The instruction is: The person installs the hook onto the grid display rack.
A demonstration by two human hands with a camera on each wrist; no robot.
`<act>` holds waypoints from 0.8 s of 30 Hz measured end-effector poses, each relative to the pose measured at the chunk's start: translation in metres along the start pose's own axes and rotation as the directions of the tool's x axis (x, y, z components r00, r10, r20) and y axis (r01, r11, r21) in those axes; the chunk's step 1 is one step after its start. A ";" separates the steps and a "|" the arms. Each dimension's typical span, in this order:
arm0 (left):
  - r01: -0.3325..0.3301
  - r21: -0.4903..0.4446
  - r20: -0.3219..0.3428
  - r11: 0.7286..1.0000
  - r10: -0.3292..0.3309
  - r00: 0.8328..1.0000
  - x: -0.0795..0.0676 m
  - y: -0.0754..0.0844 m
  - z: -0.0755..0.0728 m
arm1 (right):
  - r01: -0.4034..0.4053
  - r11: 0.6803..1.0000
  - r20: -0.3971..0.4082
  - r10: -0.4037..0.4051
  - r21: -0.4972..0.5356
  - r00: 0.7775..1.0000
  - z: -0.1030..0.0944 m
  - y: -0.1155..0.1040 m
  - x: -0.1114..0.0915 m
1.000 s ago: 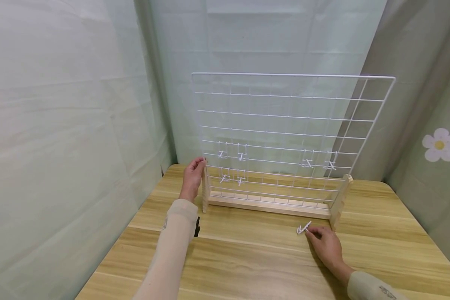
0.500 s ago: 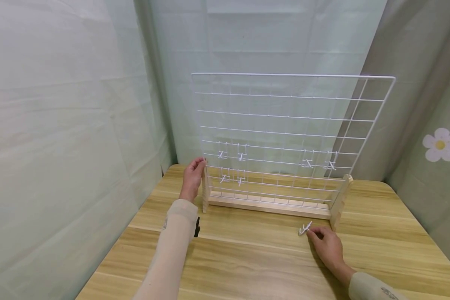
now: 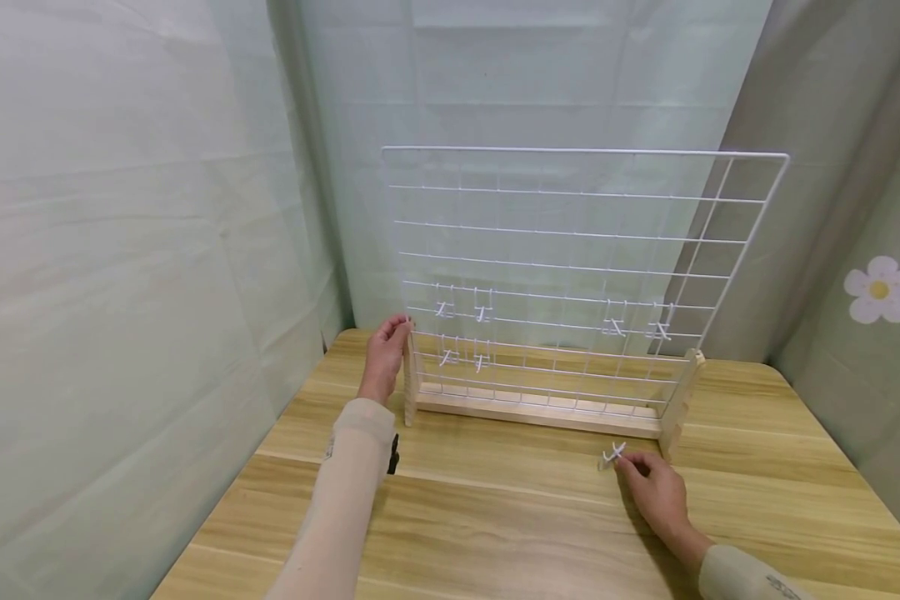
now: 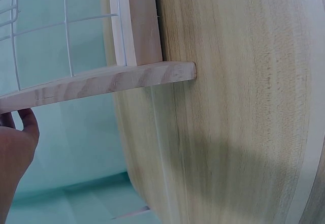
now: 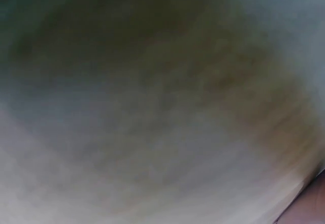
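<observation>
A white wire grid panel (image 3: 585,151) stands upright in a pale wooden stand (image 3: 540,412). My left hand (image 3: 384,357) grips the top of the stand's left side piece (image 4: 101,84); in the left wrist view its thumb and fingers meet the wood at the left edge. Between thumb and fingertips of my right hand (image 3: 657,492) is a small white wire hook (image 3: 612,454), low in front of the stand's right end. Several similar white hooks (image 3: 615,326) hang on the panel, in two rows at left and one row at right. The right wrist view is a blur.
The stand rests on a wood-grain table (image 3: 480,517) toward its back. Pale green cloth (image 3: 157,250) hangs at the left and behind, and a curtain with white flowers (image 3: 883,290) closes off the right side.
The hook has turned in my right fingers, its prongs now pointing more upward, and the hand has shifted slightly to the right. My left hand has stayed at the stand.
</observation>
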State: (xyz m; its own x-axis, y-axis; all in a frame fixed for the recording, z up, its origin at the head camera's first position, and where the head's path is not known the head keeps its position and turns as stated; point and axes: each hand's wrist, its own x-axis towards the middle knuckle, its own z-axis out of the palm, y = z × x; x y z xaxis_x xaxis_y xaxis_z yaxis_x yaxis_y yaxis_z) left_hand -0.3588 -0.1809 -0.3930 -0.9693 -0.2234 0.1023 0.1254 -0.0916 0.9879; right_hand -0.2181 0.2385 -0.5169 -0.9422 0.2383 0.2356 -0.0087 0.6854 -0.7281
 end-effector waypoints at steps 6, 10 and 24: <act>-0.005 -0.003 -0.004 1.000 0.005 1.000 0.002 -0.002 0.000 | -0.014 1.000 -0.029 0.015 0.020 0.999 0.001 -0.003 0.002; -0.011 -0.006 0.008 1.000 0.011 1.000 0.001 -0.002 -0.001 | -0.013 1.000 -0.064 0.015 0.023 0.998 0.001 -0.006 0.004; -0.018 -0.007 -0.003 1.000 0.018 1.000 0.003 -0.001 0.000 | -0.092 0.994 -0.131 0.098 0.051 0.986 -0.001 -0.025 0.012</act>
State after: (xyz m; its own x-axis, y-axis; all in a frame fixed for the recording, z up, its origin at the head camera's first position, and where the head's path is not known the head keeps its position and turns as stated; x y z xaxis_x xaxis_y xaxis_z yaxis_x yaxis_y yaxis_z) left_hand -0.3614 -0.1816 -0.3936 -0.9662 -0.2281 0.1200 0.1447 -0.0945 0.9850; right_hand -0.2288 0.2245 -0.4954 -0.8862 0.3929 0.2454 0.0611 0.6243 -0.7788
